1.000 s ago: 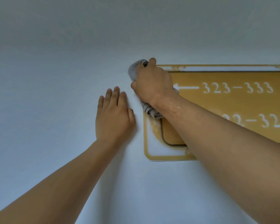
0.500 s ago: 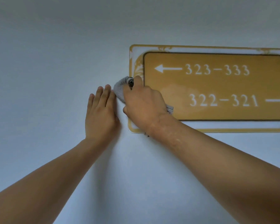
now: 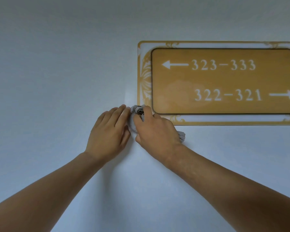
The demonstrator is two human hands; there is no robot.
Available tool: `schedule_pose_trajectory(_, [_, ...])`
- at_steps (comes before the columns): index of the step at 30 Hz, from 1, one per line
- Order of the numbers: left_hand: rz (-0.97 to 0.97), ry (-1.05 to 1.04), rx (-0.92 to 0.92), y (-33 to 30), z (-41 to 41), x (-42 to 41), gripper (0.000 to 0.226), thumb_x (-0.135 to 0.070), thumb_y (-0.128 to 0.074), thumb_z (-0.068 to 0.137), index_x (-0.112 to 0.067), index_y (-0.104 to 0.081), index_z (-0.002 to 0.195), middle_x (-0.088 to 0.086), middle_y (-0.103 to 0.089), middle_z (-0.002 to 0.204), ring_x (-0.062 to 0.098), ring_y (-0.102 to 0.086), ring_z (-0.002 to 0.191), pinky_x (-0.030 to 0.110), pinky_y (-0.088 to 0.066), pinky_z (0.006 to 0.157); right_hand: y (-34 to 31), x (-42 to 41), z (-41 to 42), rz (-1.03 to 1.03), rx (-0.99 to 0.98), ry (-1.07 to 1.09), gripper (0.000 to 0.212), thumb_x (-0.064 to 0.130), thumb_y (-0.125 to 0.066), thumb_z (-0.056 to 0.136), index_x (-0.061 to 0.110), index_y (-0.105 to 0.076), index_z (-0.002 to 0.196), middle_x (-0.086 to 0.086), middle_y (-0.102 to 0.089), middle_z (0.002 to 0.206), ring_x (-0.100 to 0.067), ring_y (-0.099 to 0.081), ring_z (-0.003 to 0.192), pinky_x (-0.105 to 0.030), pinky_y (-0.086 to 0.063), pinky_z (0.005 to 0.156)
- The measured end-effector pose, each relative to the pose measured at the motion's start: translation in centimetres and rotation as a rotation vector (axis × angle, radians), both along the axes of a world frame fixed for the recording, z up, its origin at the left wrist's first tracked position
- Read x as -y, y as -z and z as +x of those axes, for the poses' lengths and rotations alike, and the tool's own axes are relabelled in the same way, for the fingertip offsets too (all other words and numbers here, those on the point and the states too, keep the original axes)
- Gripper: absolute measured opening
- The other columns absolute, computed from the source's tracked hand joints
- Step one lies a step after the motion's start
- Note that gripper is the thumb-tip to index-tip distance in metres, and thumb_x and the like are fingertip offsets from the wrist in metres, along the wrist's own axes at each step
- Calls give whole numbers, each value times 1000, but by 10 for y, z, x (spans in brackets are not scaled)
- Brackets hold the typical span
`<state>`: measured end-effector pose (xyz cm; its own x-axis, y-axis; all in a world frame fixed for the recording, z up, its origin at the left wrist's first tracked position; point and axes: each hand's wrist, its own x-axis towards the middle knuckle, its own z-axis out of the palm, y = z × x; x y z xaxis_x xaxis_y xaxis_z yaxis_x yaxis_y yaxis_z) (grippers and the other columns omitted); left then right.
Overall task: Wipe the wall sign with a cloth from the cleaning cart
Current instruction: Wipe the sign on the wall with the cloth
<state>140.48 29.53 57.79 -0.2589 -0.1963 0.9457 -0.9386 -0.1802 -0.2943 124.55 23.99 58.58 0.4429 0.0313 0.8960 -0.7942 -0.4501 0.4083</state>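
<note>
Right hand (image 3: 155, 131), centre of frame: fingers curled closed around a bunched grey cloth (image 3: 137, 113), pressed at the lower-left corner of the wall sign (image 3: 224, 81); a cloth tail pokes out by the wrist. Left hand (image 3: 110, 131) just beside it, fingers nearly straight and together, flat on the wall (image 3: 57, 72), gripping nothing, fingertips touching the cloth. Sign fills the centre right of frame. Judgement: corner and bottom border in hand. Keep pressure even, follow the edge rightward, and refold the cloth so its tail doesn't drag.

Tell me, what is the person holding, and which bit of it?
The right hand grips a bunched grey cloth around its middle, ends poking out both sides. The left hand holds nothing; it lies flat on the wall.
</note>
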Motion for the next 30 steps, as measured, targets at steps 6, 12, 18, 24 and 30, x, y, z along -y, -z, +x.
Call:
schedule_pose_trajectory(6, [-91,-50,236,19,-14,8,35,-10,-62,89,6,-62,120,21,-63,110,38,-61,87,44,-49,68,20,14,-27,-46,-41,5,33,25,-79,60,15,-67,90,-11,-62,92,-21,-54,53,-27,-26,45])
schedule_pose_trajectory(12, [-77,40,233,21,-42,21,23,-3,-63,90,4,-66,112,17,-62,94,33,-56,75,43,-47,60,19,29,-60,26,-84,59,32,28,-76,67,17,-70,96,-9,-60,95,-24,-57,61,-29,-30,49])
schedule_pose_trajectory(18, [-70,155,104,20,-72,43,38,11,-68,76,6,-63,114,17,-57,91,32,-52,72,39,-46,58,10,38,-85,57,-83,84,35,31,-62,83,20,-64,115,-9,-53,111,-27,-58,76,-31,-31,54])
schedule_pose_trajectory(24, [-81,208,-23,23,-107,63,44,11,-68,75,6,-61,119,16,-54,90,29,-49,65,32,-36,50,3,54,-116,34,-97,37,39,26,-75,70,17,-71,108,-12,-58,98,-28,-59,68,-27,-28,50])
schedule_pose_trajectory(30, [-24,210,-63,24,-150,88,45,7,-63,83,4,-56,127,16,-49,95,34,-50,63,39,-45,43,3,87,-160,16,-104,-15,39,30,-73,75,17,-70,111,-13,-57,103,-29,-61,73,-29,-30,53])
